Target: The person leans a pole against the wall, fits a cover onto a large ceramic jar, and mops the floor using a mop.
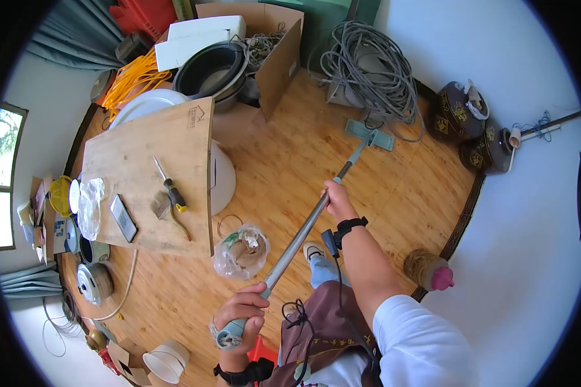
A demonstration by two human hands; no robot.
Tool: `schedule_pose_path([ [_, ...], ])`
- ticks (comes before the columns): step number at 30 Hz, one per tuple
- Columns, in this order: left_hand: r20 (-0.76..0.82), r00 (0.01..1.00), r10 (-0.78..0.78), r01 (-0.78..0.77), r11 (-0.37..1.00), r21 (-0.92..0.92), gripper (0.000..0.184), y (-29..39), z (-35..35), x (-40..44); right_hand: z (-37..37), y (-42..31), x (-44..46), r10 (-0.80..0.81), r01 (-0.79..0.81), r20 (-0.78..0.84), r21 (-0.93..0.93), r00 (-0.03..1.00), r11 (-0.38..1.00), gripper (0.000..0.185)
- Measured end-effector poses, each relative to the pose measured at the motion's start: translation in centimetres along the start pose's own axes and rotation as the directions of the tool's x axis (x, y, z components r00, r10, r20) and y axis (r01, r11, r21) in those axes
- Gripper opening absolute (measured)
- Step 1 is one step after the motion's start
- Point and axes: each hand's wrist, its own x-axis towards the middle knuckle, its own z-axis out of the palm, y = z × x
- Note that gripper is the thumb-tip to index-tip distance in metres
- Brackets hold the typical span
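Both my hands grip the long metal pole of a flat mop [302, 233], which slants away from me across the floor. My left hand [240, 313] is closed around its near end, by the grey-green end cap. Farther along the pole, my right hand [339, 201] is wrapped round the shaft. The mop's flat grey-green head [382, 140] lies on the wooden floor [407, 200], close to a large coil of grey cable [371, 71]. A clear plastic bag [241, 251] with crumpled contents sits on the floor left of the pole.
A wooden board [142, 135] at left carries a screwdriver [169, 185], a brush [161, 205] and a phone [123, 218]. Dark jars [457, 113] stand along the right wall, with a twine-wrapped container [425, 267] nearer. An open cardboard box [279, 71] stands at the back.
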Motion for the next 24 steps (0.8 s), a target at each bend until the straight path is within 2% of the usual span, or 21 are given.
schedule_pose_path([
  [2,0.029,0.999,-0.02,0.019,1.0,0.02,0.026,0.1,-0.9,-0.1,0.7,0.5,-0.4,-0.019,0.019,-0.037,0.0,0.999,1.0,0.014],
  [4,-0.015,1.0,0.019,-0.019,1.0,0.017,0.026,0.7,-1.7,-0.9,1.3,1.8,-1.3,0.004,-0.001,0.075,-0.038,0.997,0.999,0.015],
  [5,-0.005,1.0,0.019,-0.019,1.0,0.009,0.026,1.0,-2.4,-1.7,2.0,3.0,-2.1,0.0,0.003,0.055,-0.057,0.999,0.998,0.016],
  [6,-0.082,0.996,0.046,-0.043,0.998,0.039,0.024,1.4,-3.5,-2.7,3.3,4.3,-3.5,-0.003,0.006,0.036,-0.071,0.999,0.997,0.017],
  [7,-0.15,0.985,0.08,-0.07,0.995,0.074,0.023,1.9,-4.9,-3.8,4.3,6.0,-4.7,-0.009,0.016,0.067,-0.109,0.998,0.994,0.017],
  [8,-0.127,0.988,0.087,-0.078,0.994,0.079,0.023,2.6,-6.3,-5.2,5.3,8.0,-6.2,-0.013,0.027,0.099,-0.142,0.995,0.989,0.017],
  [10,-0.214,0.97,0.118,-0.088,0.985,0.145,0.025,3.9,-9.6,-9.2,6.9,12.5,-9.4,0.058,-0.022,0.195,-0.181,0.979,0.983,0.016],
  [11,-0.156,0.985,0.08,-0.046,0.976,0.212,0.028,5.3,-11.8,-11.4,8.1,14.9,-11.7,0.093,-0.046,0.217,-0.209,0.972,0.977,0.018],
  [13,-0.272,0.962,0.03,-0.002,0.995,0.104,0.03,9.5,-13.5,-14.9,9.8,19.9,-16.3,0.168,-0.075,0.315,-0.287,0.934,0.955,0.021],
  [14,-0.272,0.962,0.039,-0.008,0.994,0.112,0.028,11.0,-14.9,-16.8,10.1,22.2,-18.2,0.204,-0.073,0.386,-0.328,0.9,0.942,0.023],
  [15,-0.272,0.961,0.05,-0.018,0.993,0.117,0.026,12.5,-16.1,-18.2,10.8,23.1,-21.7,0.193,-0.057,0.375,-0.344,0.907,0.937,0.028],
  [16,-0.336,0.939,0.074,-0.038,0.993,0.115,0.023,14.3,-15.9,-19.1,11.1,24.7,-23.9,0.269,-0.114,0.386,-0.379,0.883,0.918,0.029],
  [17,-0.353,0.931,0.09,-0.09,0.996,0.017,0.022,14.4,-18.1,-21.2,11.3,26.1,-25.9,0.286,-0.119,0.379,-0.407,0.88,0.906,0.031],
  [20,-0.366,0.921,0.131,-0.129,0.991,0.029,0.022,16.5,-18.6,-22.5,10.7,26.5,-30.3,0.325,-0.154,0.357,-0.433,0.875,0.888,0.034],
  [22,-0.406,0.899,0.166,-0.12,0.983,0.137,0.024,16.7,-18.4,-22.8,10.1,25.3,-30.8,0.298,-0.138,0.348,-0.416,0.889,0.899,0.035],
  [24,-0.365,0.912,0.189,-0.165,0.982,0.096,0.024,15.8,-19.2,-22.4,9.4,24.1,-30.6,0.269,-0.113,0.349,-0.407,0.898,0.906,0.035],
])
